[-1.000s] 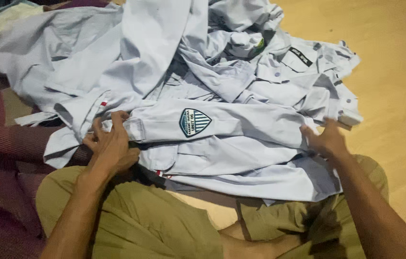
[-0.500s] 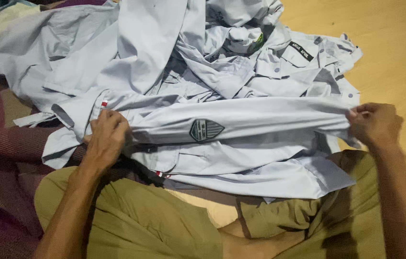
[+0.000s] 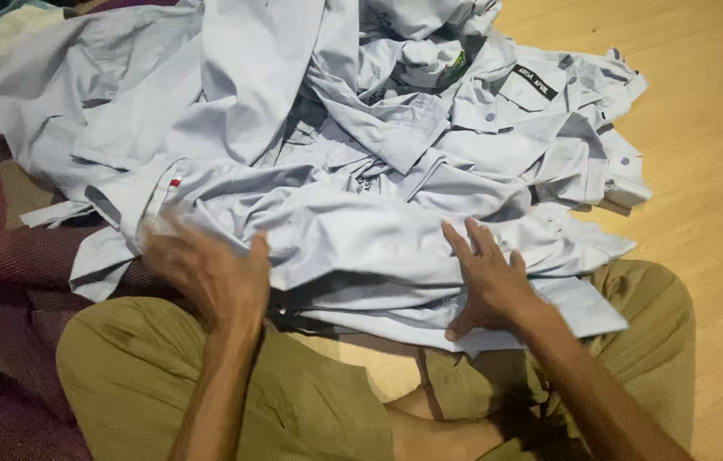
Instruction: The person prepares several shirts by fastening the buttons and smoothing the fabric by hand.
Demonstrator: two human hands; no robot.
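In the head view, the left hand [image 3: 208, 273] is resting blurred on the near edge of the pale grey shirt [image 3: 378, 239], its grip impossible to tell, while the right hand [image 3: 485, 277] is pressing flat and open-fingered on the folded cloth. The shirt is lying across the lap on olive trousers [image 3: 293, 393], before the heap of shirts [image 3: 361, 94] on the wooden floor [image 3: 703, 171]. Smoothing outward with flat palms would likely be keeping the fold crisp.

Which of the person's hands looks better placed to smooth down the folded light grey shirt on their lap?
The right hand, probably. It lies flat with fingers spread on the middle of the shirt, so it could sweep either way. The left hand sits at the shirt's left end, blurred and near the edge.
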